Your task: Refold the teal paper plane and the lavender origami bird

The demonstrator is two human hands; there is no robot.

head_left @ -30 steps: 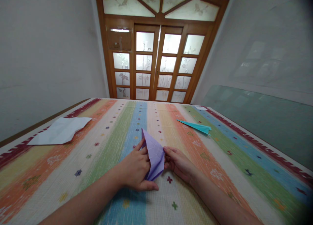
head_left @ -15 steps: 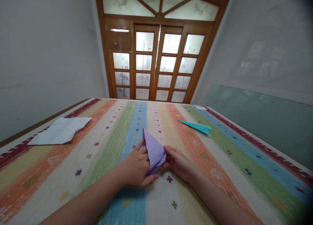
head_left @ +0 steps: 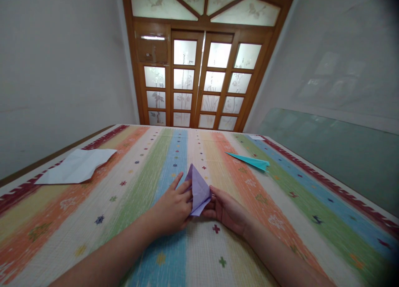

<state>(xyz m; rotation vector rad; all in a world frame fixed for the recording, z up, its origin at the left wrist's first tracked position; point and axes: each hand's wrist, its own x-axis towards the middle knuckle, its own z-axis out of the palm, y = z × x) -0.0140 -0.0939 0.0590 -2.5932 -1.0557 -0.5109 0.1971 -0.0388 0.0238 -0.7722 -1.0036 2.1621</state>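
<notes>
A folded piece of purple paper (head_left: pixel 200 192), pointed at its far end, is held between my two hands just above the tablecloth. My left hand (head_left: pixel 175 204) is at its left side, with the index finger lifted away and other fingers against or behind the left flap. On the right, my right hand (head_left: pixel 225 207) pinches the paper's right corner between thumb and fingers. Some fingertips of both hands are hidden behind the paper.
A striped tablecloth (head_left: pixel 137 220) covers the table. White creased paper (head_left: pixel 77 166) lies at the left, and a turquoise paper plane (head_left: pixel 248 160) rests at the right. A small white piece (head_left: pixel 256 137) lies near the far right edge. Wooden glazed doors (head_left: pixel 199 79) stand beyond.
The purple paper has turned more upright toward me, its tip shifting right, and a left flap now shows. My left thumb has tucked in and its index finger has lifted off.
</notes>
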